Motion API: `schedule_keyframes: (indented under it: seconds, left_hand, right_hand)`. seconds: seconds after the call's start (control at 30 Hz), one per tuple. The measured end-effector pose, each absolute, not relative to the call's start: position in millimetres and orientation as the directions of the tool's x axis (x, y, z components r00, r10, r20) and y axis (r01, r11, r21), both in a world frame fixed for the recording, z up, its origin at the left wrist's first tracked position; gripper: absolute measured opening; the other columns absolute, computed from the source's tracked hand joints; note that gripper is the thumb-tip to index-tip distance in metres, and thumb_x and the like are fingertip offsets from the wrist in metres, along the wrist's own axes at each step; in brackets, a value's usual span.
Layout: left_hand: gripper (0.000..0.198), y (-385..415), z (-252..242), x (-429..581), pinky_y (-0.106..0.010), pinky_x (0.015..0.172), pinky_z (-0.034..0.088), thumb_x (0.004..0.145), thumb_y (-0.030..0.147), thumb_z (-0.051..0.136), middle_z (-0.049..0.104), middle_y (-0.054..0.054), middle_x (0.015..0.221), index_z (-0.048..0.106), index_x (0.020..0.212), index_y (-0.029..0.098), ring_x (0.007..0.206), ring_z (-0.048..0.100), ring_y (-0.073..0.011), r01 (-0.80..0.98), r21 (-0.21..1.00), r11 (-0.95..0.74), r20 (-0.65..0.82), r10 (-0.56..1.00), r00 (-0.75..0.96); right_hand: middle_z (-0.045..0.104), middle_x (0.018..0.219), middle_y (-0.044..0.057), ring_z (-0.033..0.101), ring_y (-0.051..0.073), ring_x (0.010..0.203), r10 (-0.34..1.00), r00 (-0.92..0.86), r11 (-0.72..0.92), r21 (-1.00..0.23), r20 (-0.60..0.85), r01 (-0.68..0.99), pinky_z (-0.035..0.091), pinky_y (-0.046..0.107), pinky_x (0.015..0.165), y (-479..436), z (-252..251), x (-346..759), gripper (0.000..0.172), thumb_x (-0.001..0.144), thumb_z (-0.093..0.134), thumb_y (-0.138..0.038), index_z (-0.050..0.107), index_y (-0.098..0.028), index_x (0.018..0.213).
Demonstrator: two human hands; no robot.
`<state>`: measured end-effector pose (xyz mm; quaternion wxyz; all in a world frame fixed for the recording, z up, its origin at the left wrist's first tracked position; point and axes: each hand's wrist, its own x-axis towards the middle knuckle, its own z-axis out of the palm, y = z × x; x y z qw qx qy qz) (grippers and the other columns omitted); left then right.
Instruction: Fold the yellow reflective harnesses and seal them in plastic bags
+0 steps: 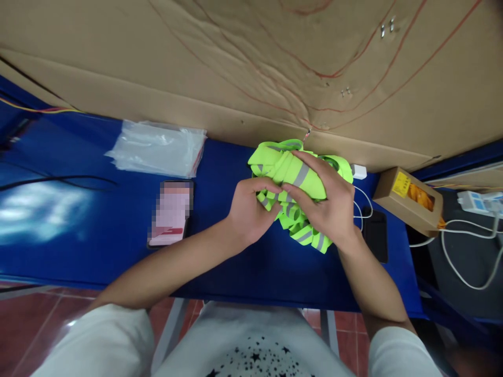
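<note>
I have my left hand (pixel 254 212) curled at the near left of the neon bands (pixel 301 178), thumb and finger pinching them; my right hand (pixel 332 196) grips their folded top between thumb and fingers. The bands lie bunched on the blue table (pixel 223 277), close against the cardboard (pixel 236 63), which walls off the far side. A white charger (pixel 359 172) crowds their right edge, its cable (pixel 370 201) looping near my right wrist. Beyond it I see a black slab (pixel 375 235) and a box (pixel 406 201). To my left lie a lit phone (pixel 173 214) and clear bags (pixel 155 149), well apart from the bands.
</note>
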<state>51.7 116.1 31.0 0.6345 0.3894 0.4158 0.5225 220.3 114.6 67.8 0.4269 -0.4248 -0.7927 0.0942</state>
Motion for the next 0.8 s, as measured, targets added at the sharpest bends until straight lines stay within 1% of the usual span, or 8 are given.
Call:
schedule_keyframes:
  seconds: [0.07, 0.17, 0.3, 0.4, 0.53, 0.6, 0.7, 0.8]
  left_hand:
    - [0.005, 116, 46, 54, -0.041, 0.103, 0.054, 0.076, 0.023, 0.065, 0.073, -0.004, 0.099, 0.068, 0.072, 0.024, 0.122, 0.061, -0.0274, -0.432, 0.883, 0.182, -0.123, 0.979, 0.160]
    - [0.019, 115, 69, 57, -0.041, 0.104, 0.055, 0.084, 0.030, 0.051, 0.074, -0.004, 0.112, 0.068, 0.086, 0.023, 0.132, 0.059, -0.0268, -0.632, 0.728, 0.263, -0.085, 0.951, 0.298]
    - [0.025, 109, 81, 57, -0.030, 0.105, 0.056, 0.093, 0.041, 0.060, 0.075, 0.000, 0.116, 0.072, 0.104, 0.022, 0.134, 0.060, -0.0220, -0.767, 0.564, 0.306, -0.047, 0.939, 0.340]
    - [0.022, 109, 76, 55, -0.025, 0.100, 0.058, 0.090, 0.041, 0.073, 0.076, 0.000, 0.109, 0.071, 0.099, 0.021, 0.128, 0.065, -0.0201, -0.740, 0.586, 0.331, -0.058, 0.928, 0.369]
    - [0.018, 119, 67, 56, -0.035, 0.103, 0.060, 0.095, 0.038, 0.073, 0.077, -0.001, 0.107, 0.070, 0.100, 0.021, 0.131, 0.065, -0.0267, -0.673, 0.687, 0.272, -0.051, 0.943, 0.329]
    - [0.022, 124, 64, 57, -0.037, 0.107, 0.058, 0.094, 0.039, 0.074, 0.077, -0.002, 0.113, 0.072, 0.105, 0.020, 0.136, 0.062, -0.0286, -0.656, 0.723, 0.216, -0.018, 0.956, 0.294]
    - [0.032, 127, 62, 61, -0.041, 0.112, 0.055, 0.087, 0.040, 0.083, 0.077, -0.004, 0.118, 0.072, 0.108, 0.019, 0.135, 0.062, -0.0308, -0.649, 0.747, 0.146, 0.046, 0.962, 0.269]
    - [0.042, 127, 57, 67, -0.045, 0.109, 0.057, 0.083, 0.041, 0.087, 0.077, -0.007, 0.119, 0.072, 0.116, 0.019, 0.126, 0.069, -0.0321, -0.655, 0.742, 0.147, 0.076, 0.951, 0.299]
  right_hand:
    - [0.066, 0.144, -0.001, 0.064, 0.030, 0.132, 0.702, -0.286, 0.659, -0.443, 0.652, 0.608, 0.054, 0.051, 0.116, 113, 62, 219, 0.057, 0.098, 0.066, -0.028, 0.051, -0.041, 0.152]
    - [0.063, 0.148, -0.005, 0.062, 0.029, 0.135, 0.586, -0.320, 0.729, -0.312, 0.744, 0.610, 0.054, 0.052, 0.117, 115, 53, 221, 0.066, 0.101, 0.058, -0.022, 0.038, -0.047, 0.160]
    - [0.065, 0.145, -0.006, 0.057, 0.025, 0.142, 0.440, -0.407, 0.770, -0.103, 0.800, 0.630, 0.052, 0.051, 0.119, 120, 47, 222, 0.064, 0.103, 0.054, -0.019, 0.039, -0.046, 0.159]
    - [0.065, 0.145, -0.005, 0.048, 0.022, 0.150, 0.405, -0.507, 0.805, -0.033, 0.761, 0.593, 0.040, 0.052, 0.127, 120, 54, 219, 0.056, 0.101, 0.051, -0.013, 0.049, -0.041, 0.150]
    - [0.054, 0.153, 0.010, 0.031, 0.030, 0.159, 0.560, -0.563, 0.820, -0.308, 0.608, 0.483, 0.022, 0.064, 0.131, 115, 66, 215, 0.058, 0.095, 0.054, -0.022, 0.041, -0.021, 0.152]
    - [0.053, 0.152, 0.011, 0.030, 0.032, 0.159, 0.593, -0.541, 0.804, -0.398, 0.597, 0.442, 0.016, 0.065, 0.132, 113, 67, 214, 0.059, 0.095, 0.057, -0.027, 0.039, -0.021, 0.151]
    - [0.057, 0.146, 0.007, 0.039, 0.030, 0.154, 0.642, -0.307, 0.754, -0.506, 0.703, 0.419, 0.025, 0.060, 0.131, 115, 62, 217, 0.045, 0.100, 0.057, -0.028, 0.047, -0.029, 0.144]
    - [0.048, 0.156, 0.007, 0.042, 0.031, 0.152, 0.741, 0.000, 0.622, -0.687, 0.671, 0.374, 0.037, 0.055, 0.126, 119, 58, 222, 0.051, 0.100, 0.064, -0.043, 0.047, -0.034, 0.147]
